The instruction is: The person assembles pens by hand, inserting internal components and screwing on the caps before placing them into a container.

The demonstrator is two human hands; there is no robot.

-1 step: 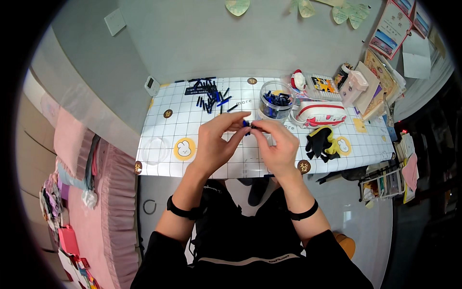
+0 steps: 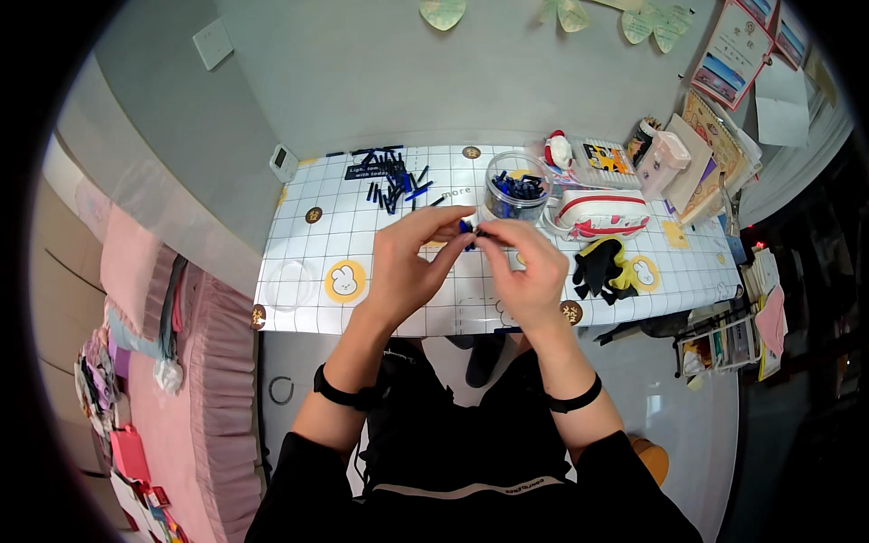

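My left hand (image 2: 407,262) and my right hand (image 2: 527,267) meet above the middle of a white grid-patterned table (image 2: 362,237). Both pinch a small blue piece (image 2: 467,227) between their fingertips. Just beyond the hands stands a clear round jar (image 2: 518,195) with several blue pieces in it. Several loose blue and black sticks (image 2: 395,181) lie scattered at the far side of the table, to the left of the jar. Each wrist wears a black band.
A clear round lid (image 2: 290,285) lies near the table's front left corner. A white and red pouch (image 2: 602,214), a black and yellow object (image 2: 602,267), a small red and white figure (image 2: 556,149) and stacked papers crowd the right. A pink bed (image 2: 136,299) is on the left.
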